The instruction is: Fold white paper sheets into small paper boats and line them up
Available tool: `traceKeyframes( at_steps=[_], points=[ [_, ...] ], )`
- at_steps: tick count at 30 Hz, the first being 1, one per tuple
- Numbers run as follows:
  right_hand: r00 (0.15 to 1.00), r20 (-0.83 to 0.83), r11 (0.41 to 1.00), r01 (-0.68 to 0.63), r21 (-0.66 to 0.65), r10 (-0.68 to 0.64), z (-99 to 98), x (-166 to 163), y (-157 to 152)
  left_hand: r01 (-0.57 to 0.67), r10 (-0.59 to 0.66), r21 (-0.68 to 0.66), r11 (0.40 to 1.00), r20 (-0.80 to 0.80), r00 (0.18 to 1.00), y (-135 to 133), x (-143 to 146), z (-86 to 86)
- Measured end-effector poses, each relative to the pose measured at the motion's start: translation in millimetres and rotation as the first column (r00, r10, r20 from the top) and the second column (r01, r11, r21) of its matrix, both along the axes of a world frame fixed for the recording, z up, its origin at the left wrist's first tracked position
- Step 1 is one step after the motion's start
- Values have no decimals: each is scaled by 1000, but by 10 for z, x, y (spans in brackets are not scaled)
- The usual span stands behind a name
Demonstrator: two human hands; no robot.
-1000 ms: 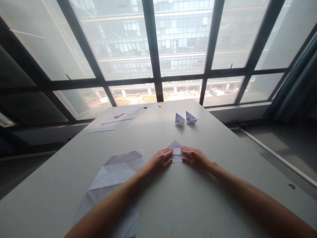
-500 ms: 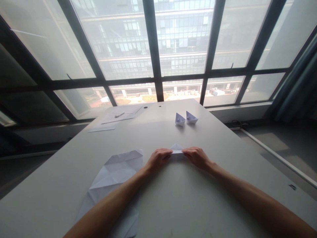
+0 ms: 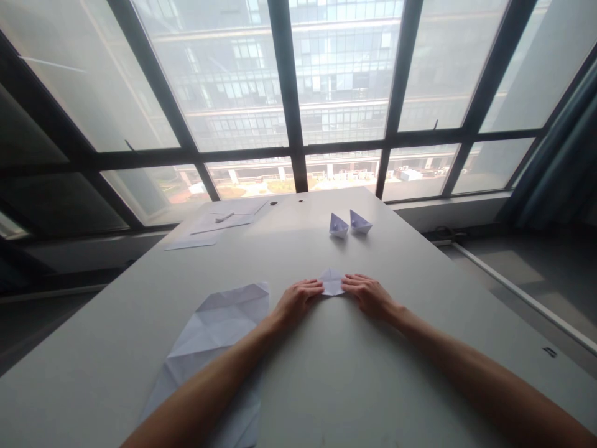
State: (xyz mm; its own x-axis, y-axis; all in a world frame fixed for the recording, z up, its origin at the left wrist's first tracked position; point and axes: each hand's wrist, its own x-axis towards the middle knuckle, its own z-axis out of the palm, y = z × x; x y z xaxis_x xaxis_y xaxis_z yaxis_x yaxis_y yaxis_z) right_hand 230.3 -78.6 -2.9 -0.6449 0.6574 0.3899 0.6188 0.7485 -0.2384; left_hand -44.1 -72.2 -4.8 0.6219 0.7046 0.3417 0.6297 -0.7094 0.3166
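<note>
Folded paper (image 3: 333, 286), one: small, white; creased down its upper middle; peak toward the windows (image 3: 342, 74); on the table (image 3: 354, 373).

You can read no text, label, brand, number or sign here. The small dark mark (image 3: 549, 352) near the right edge of your table (image 3: 396, 386) is too small for you to tell whether it carries letters, and the building (image 3: 345, 68) outside is too hazy to show you any lettering.
</note>
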Motion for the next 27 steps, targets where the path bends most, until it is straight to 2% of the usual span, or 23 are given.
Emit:
traceKeyframes(
  at_steps=[4, 8, 14, 22, 27],
  points=[
    [1000, 29, 999, 3, -46, -1, 16, -14, -30, -13, 10, -37, 999, -66, 998, -19, 27, -9],
    [1000, 6, 998, -2, -69, 2, -3, -20, -45, 43, -48, -67, 997, -78, 996, -18, 36, -30],
    [988, 44, 980, -138, -141, 145, -67, -6, 5, 84, -99, -114, 990, -138, 985, -5, 36, -24],
    [991, 24, 981, -126, -147, 131, -35, -21, 5, 90, -108, -105, 990, -184, 977, 1, 48, -17],
    [997, 12, 986, -70, -153, 73, -50, -30, 3, 97, -110, -86, 992, -161, 981, 8, 45, -36]
  ],
)
